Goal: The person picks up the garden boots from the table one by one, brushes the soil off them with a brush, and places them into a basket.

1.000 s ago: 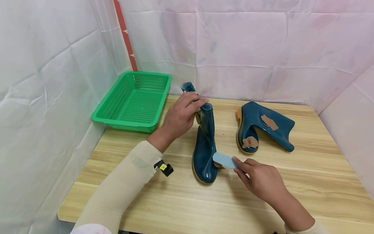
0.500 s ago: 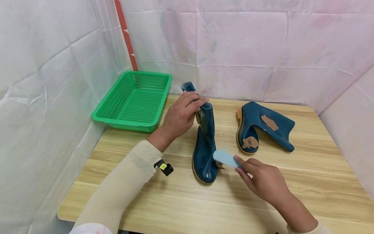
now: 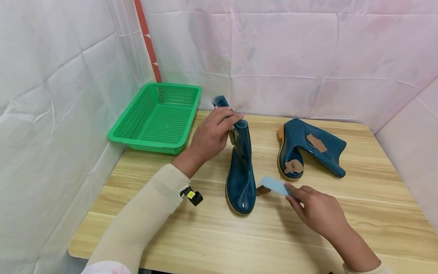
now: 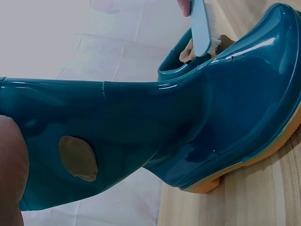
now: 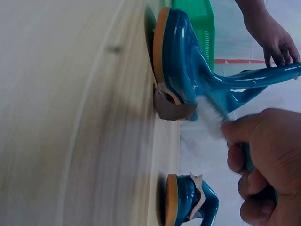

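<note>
A dark blue rubber boot stands upright on the table, its toe pointing toward me. My left hand grips the top of its shaft. In my right hand is a brush with a pale blue back; the right wrist view shows its blurred white bristles facing the boot. A brown patch juts from the boot's right side, just by the brush head. Another brown patch sticks to the shaft in the left wrist view.
To the right, a second blue boot lies on its side with brown patches on it. A green plastic basket stands at the back left of the wooden table. White cloth walls enclose the back and sides.
The brush in my right hand has moved a little to the right, off the boot's side, so more of the jutting brown patch shows. My left hand stays on the shaft.
</note>
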A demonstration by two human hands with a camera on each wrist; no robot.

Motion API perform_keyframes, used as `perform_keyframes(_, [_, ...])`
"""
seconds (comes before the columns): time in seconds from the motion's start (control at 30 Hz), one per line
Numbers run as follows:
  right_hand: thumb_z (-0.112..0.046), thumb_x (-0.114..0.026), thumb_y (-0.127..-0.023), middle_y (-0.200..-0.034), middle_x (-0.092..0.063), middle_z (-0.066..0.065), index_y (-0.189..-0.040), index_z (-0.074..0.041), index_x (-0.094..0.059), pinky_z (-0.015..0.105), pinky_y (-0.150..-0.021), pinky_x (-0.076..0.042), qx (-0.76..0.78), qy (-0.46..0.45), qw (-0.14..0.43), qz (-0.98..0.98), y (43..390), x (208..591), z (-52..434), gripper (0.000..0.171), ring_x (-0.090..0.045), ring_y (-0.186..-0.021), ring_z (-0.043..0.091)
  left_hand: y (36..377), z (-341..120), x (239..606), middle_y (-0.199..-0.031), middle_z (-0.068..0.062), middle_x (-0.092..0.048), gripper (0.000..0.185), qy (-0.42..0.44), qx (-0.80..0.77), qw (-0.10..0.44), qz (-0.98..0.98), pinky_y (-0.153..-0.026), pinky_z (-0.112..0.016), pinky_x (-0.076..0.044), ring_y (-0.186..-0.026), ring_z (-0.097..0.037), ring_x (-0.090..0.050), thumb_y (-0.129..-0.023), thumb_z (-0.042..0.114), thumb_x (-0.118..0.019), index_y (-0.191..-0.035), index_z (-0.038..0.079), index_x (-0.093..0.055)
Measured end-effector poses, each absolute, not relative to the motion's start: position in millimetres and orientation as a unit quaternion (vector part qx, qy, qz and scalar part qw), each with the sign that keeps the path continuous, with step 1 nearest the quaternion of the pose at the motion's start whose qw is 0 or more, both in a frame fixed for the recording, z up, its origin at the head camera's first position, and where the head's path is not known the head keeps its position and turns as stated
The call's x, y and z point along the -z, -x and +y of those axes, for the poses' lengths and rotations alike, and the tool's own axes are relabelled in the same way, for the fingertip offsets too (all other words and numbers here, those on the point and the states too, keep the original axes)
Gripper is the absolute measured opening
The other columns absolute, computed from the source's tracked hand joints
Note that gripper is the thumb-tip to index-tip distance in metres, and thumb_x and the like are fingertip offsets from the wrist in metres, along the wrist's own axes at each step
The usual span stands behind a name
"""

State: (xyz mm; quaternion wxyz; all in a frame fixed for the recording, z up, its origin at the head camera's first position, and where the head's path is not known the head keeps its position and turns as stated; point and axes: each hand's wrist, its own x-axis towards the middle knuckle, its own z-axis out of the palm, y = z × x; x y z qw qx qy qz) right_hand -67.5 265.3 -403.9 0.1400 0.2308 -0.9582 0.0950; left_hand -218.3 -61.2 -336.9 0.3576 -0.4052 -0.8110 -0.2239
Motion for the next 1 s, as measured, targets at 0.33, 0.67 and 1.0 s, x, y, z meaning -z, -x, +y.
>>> perform_keyframes(0.33, [-0.018,-0.078,-0.089,-0.067,-0.054,-0.004,-0.125,-0.003,-0.072,0.027,-0.036,-0.026,-0.091,-0.143,0.165,-0.972,68.1,396.1,271.0,0.04,-0.032,-0.045,0.007,218.7,-64.3,336.8,-0.126,-0.012,-0.064,0.033,0.41,0.235,0.361,-0.804,-0.119,-0.045,-0.032,-0.127,-0.029,-0.055,-0.102,-0.005,-0.055,-0.131,0.006,-0.066])
perform_keyframes(0.67, [-0.02,-0.075,-0.092,-0.072,-0.06,-0.001,-0.13,-0.004,-0.07,0.028,-0.037,-0.026,-0.107,-0.121,0.17,-0.972,66.5,396.2,271.4,0.041,-0.033,-0.045,0.008,219.0,-67.0,332.6,-0.121,-0.015,-0.065,0.017,0.423,0.238,0.373,-0.791,-0.118,-0.043,-0.035,-0.125,-0.03,-0.057,-0.1,-0.007,-0.057,-0.113,0.0,-0.065])
perform_keyframes(1.0, [-0.021,-0.075,-0.092,-0.08,-0.067,0.004,-0.129,-0.005,-0.071,0.028,-0.037,-0.026,-0.113,-0.121,0.184,-0.969,65.2,399.5,270.6,0.041,-0.034,-0.045,0.008,219.6,-70.8,326.6,-0.121,-0.018,-0.064,0.018,0.44,0.234,0.363,-0.788,-0.118,-0.033,-0.033,-0.127,-0.033,-0.056,-0.098,-0.011,-0.058,-0.114,-0.003,-0.063])
